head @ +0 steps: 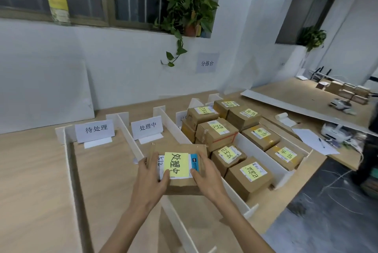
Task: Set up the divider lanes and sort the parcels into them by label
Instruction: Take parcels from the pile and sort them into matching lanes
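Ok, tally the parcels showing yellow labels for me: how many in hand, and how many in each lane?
Held parcel, between left hand and right hand: 1
Third-lane parcels: 4
Fourth-lane parcels: 4
Total: 9 showing yellow labels. Boxes stacked underneath, with labels hidden, are not counted.

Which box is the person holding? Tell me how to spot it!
Find the white divider lanes on the wooden table. Over the second lane, marked 处理中, both hands grip one brown box. Unlike its neighbours, its yellow note reads 处理中.
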The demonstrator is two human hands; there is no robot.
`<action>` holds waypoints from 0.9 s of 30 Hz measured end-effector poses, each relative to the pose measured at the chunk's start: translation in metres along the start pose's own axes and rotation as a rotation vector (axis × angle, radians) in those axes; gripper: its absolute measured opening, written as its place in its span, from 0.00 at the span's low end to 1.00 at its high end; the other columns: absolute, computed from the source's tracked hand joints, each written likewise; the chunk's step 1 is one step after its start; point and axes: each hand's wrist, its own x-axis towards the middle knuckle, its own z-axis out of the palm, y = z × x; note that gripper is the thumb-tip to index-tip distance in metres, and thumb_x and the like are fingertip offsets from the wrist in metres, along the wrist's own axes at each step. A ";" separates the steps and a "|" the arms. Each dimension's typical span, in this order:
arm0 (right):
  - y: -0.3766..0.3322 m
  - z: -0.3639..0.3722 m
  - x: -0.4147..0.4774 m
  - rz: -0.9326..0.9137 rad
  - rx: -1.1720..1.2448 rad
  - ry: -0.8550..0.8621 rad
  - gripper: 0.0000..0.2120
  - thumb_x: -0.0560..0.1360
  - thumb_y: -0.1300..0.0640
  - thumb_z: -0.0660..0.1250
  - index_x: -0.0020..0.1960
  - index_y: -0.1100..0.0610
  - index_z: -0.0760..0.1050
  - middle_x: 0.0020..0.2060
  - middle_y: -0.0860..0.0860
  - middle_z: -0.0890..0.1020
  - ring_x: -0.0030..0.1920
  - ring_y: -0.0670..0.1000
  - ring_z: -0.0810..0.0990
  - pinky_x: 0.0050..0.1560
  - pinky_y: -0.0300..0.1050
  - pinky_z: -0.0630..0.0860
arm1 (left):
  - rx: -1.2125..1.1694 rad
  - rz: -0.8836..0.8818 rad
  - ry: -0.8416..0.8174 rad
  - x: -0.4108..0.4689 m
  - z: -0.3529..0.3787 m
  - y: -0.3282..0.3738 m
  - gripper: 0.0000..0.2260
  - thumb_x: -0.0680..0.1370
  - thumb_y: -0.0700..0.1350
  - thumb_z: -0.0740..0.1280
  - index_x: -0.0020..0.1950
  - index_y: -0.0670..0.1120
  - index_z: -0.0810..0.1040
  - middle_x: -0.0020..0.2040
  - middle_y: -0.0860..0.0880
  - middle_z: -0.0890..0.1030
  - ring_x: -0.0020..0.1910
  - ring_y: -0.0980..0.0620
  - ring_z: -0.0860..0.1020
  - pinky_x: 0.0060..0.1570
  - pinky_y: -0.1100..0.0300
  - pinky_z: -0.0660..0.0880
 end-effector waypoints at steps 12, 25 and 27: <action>0.058 -0.006 0.162 -0.048 0.070 -0.173 0.32 0.79 0.54 0.65 0.78 0.45 0.55 0.73 0.48 0.66 0.75 0.49 0.62 0.72 0.51 0.63 | 0.194 -0.213 0.042 0.096 0.085 -0.020 0.22 0.77 0.53 0.65 0.70 0.60 0.64 0.57 0.61 0.62 0.58 0.54 0.71 0.42 0.58 0.69; 0.093 0.069 0.327 -0.072 0.095 -0.475 0.28 0.79 0.57 0.66 0.76 0.51 0.61 0.72 0.49 0.68 0.73 0.49 0.66 0.69 0.47 0.67 | 0.258 -0.503 0.067 0.186 0.139 -0.105 0.21 0.76 0.56 0.64 0.68 0.61 0.63 0.62 0.54 0.69 0.60 0.52 0.72 0.43 0.57 0.76; 0.098 0.087 0.343 -0.050 0.099 -0.503 0.28 0.79 0.58 0.66 0.77 0.51 0.60 0.72 0.49 0.68 0.73 0.50 0.66 0.70 0.47 0.66 | 0.249 -0.534 0.043 0.197 0.143 -0.124 0.23 0.76 0.56 0.65 0.69 0.61 0.62 0.64 0.53 0.69 0.60 0.51 0.73 0.46 0.57 0.77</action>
